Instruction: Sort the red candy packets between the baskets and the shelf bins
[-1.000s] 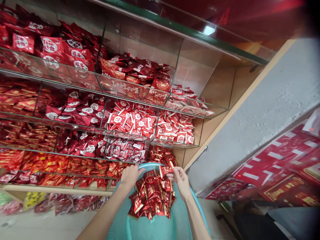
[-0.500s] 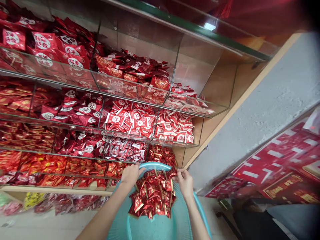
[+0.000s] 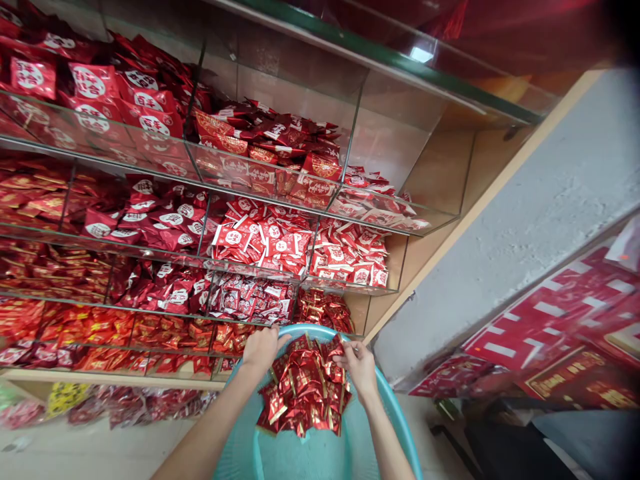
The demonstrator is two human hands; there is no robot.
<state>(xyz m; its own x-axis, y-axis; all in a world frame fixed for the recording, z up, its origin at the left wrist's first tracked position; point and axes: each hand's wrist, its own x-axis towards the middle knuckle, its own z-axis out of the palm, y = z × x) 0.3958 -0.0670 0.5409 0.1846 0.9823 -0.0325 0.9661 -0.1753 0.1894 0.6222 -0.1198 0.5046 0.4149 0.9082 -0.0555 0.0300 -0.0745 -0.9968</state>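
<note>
A teal plastic basket sits at the lower middle, tilted against the lowest shelves, with a pile of shiny red and gold packets in it. My left hand grips the basket's rim at its upper left, thumb toward the inside. My right hand is at the right side of the pile, its fingers pinched on a red packet. Just beyond the rim, similar red and gold packets fill a shelf compartment.
Glass-fronted shelves hold many red packets in divided compartments. A grey wall rises at the right, with red printed packaging beside it. Bagged goods lie under the shelf, and a dark chair stands at the lower right.
My right hand has moved left from the basket's right rim, over the pile, with the red packet in its fingers. My left hand has stayed on the rim.
</note>
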